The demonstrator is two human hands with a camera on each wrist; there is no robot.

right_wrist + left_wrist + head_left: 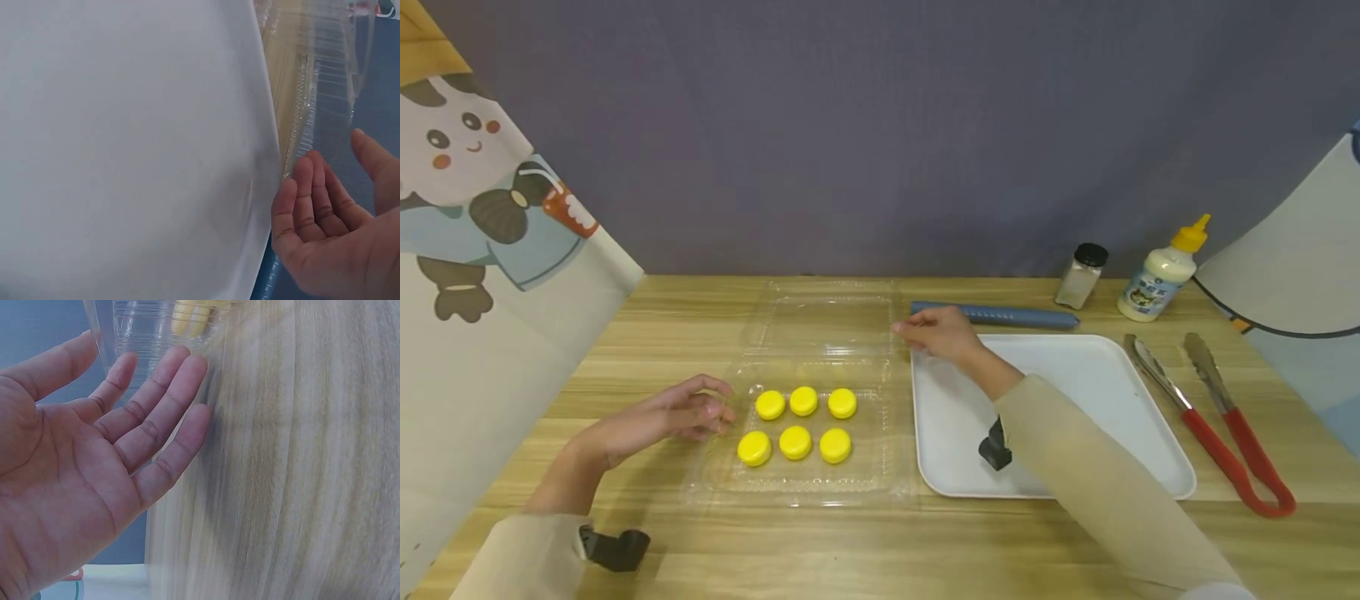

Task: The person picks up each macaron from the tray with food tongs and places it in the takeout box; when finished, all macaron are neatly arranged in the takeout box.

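A clear plastic clamshell box (880, 417) lies opened out on the table, its lid (820, 321) folded back toward the wall. Several smooth round yellow pieces (795, 442) sit in its base in two rows. My left hand (658, 421) is at the base's left side, palm facing it, fingers lightly bent. In the left wrist view its thumb and fingertips (197, 365) are right at the plastic wall. By the lid's right edge is my right hand (943, 333), above the white tray's far left corner. The right wrist view shows a gap between its thumb and fingers.
Right of the box lies the white tray (1075, 392), partly under my right forearm. Behind it are a blue stick-shaped item (1015, 317), a black-capped shaker jar (1081, 277) and a yellow-capped squeeze bottle (1157, 279). Red-handled tongs (1217, 433) lie at the far right.
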